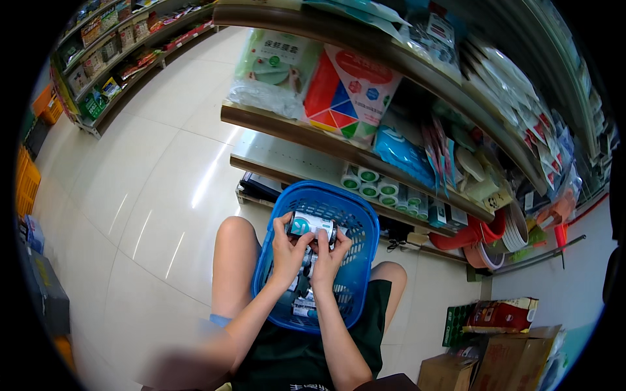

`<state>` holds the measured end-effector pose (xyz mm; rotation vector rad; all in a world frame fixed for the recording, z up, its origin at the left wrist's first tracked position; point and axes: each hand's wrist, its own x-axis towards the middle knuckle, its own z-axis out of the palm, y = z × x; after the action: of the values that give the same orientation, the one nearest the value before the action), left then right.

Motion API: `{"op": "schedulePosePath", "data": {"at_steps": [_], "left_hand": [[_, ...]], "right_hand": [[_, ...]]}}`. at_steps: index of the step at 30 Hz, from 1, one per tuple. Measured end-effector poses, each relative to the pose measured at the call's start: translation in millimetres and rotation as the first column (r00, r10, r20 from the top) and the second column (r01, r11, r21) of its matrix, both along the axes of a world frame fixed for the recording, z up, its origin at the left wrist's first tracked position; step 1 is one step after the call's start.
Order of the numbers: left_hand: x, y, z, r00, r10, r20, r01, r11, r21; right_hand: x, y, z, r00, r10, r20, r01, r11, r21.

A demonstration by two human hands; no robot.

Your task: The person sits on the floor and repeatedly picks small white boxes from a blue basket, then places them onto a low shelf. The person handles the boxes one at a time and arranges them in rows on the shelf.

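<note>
Both my hands hold one white and dark wrapped roll [312,226] with a teal round mark, lying crosswise above a blue plastic basket [372,229]. My left hand [288,249] grips its left end, thumb on the front. My right hand [330,254] has its fingers and thumb at the right end. Beneath my hands, several small wrapped packs [304,308] lie in the basket, partly hidden by my wrists. The basket sits between my bent knees.
Ahead stands a shelf rack [293,124] with bagged goods, and green-and-white rolls [369,183] low down. Plastic basins [484,254] are at the right, above cardboard boxes [508,359]. Another stocked rack [122,63] is at the upper left; yellow crates [27,181] line the left edge.
</note>
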<state>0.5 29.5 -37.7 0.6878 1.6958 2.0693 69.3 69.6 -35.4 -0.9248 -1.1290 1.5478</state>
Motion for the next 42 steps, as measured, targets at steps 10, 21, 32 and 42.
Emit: {"op": "schedulePosePath", "data": {"at_steps": [10, 21, 32, 42], "left_hand": [[48, -3, -16, 0.982, -0.183, 0.051, 0.190, 0.961, -0.200], [57, -3, -48, 0.945, -0.247, -0.216, 0.129, 0.884, -0.450], [68, -6, -48, 0.765, -0.518, -0.383, 0.210, 0.762, -0.613], [71, 0, -66, 0.749, -0.591, -0.301, 0.237, 0.662, -0.711]], "right_hand": [[56, 5, -32, 0.988, -0.095, 0.123, 0.101, 0.994, -0.046], [84, 16, -76, 0.938, -0.032, 0.345, 0.090, 0.984, -0.153], [103, 22, -93, 0.889, 0.018, 0.458, 0.037, 0.993, -0.111], [100, 20, -81, 0.793, 0.103, 0.600, 0.021, 0.980, -0.196]]}}
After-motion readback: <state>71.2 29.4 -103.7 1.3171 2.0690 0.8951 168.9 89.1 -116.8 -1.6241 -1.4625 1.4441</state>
